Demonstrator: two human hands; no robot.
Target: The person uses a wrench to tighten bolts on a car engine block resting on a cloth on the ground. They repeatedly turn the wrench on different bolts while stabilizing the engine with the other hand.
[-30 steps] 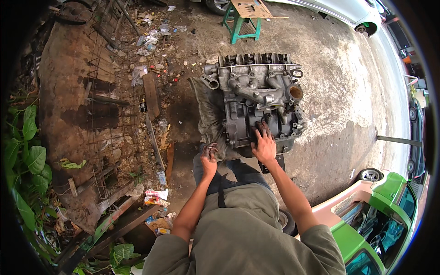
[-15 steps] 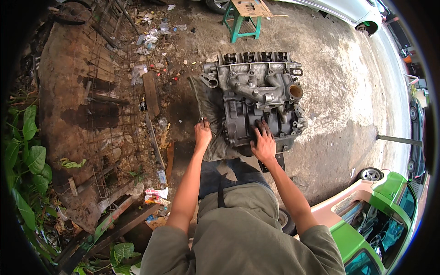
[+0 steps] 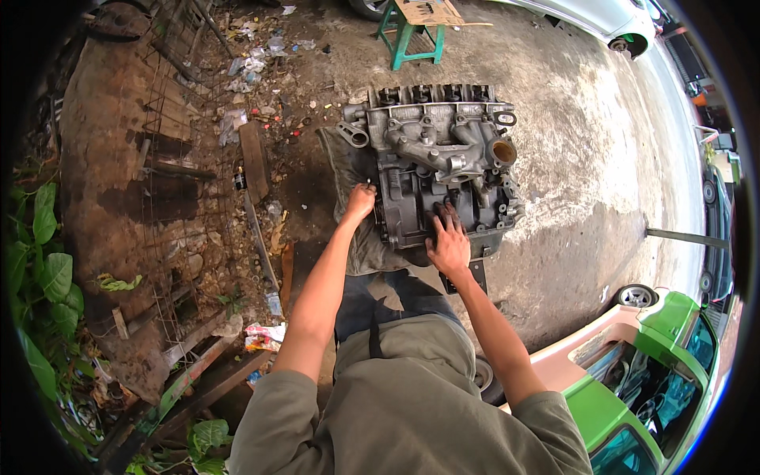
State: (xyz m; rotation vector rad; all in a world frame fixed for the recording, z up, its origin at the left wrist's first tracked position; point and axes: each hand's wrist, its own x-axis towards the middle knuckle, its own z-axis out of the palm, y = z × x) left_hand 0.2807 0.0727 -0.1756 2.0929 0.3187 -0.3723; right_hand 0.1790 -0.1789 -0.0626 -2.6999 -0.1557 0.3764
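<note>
A grey metal engine stands in front of me, with a branching intake manifold across its upper half and valve gear along the far edge. My right hand rests on the near side of the block, its blackened fingers stretched over the metal. Beside the engine's left edge is my left hand, fingers curled closed. A small pale tip shows at those fingers; what it belongs to is too small to name. Dark, dirty cloth lies under and left of the engine.
A green stool with a board on top stands beyond the engine. Litter and a wooden plank lie to the left, near rusty wire mesh. A green and pink vehicle is at lower right, a silver car at the far right.
My left hand has moved forward and slightly right, up to the engine's left edge. My right hand stays on the block. The whole view has shifted slightly.
</note>
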